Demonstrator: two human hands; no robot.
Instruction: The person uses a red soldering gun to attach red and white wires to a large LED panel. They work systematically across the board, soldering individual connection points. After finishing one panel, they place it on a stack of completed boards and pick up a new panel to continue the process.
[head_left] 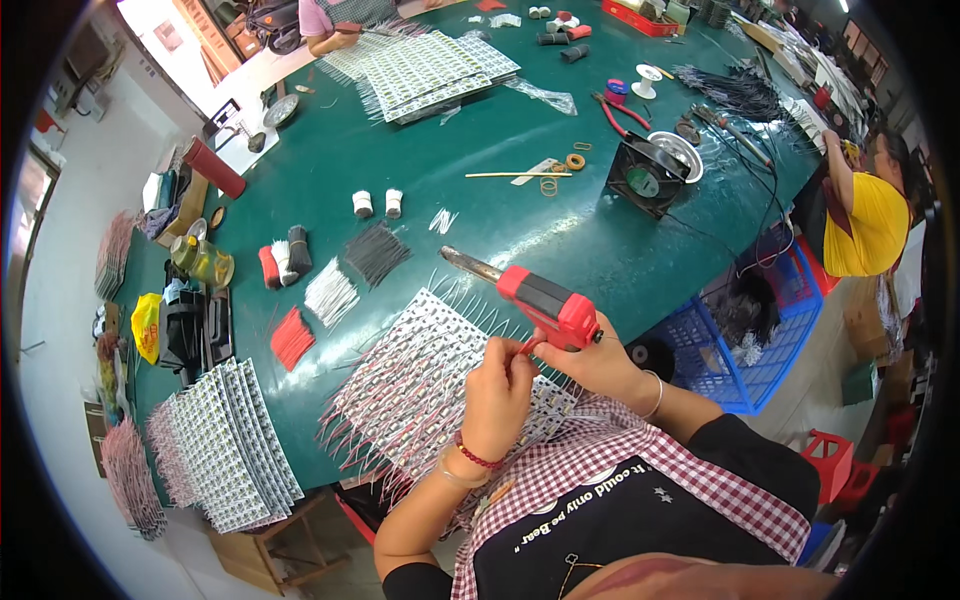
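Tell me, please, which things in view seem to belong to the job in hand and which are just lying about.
Seemingly in use:
red-and-black tool, in the right hand
wired board sheet, below the left hand
perhaps the red strips beside that sheet

Apparently lying about:
black fan
white spool
red cylinder
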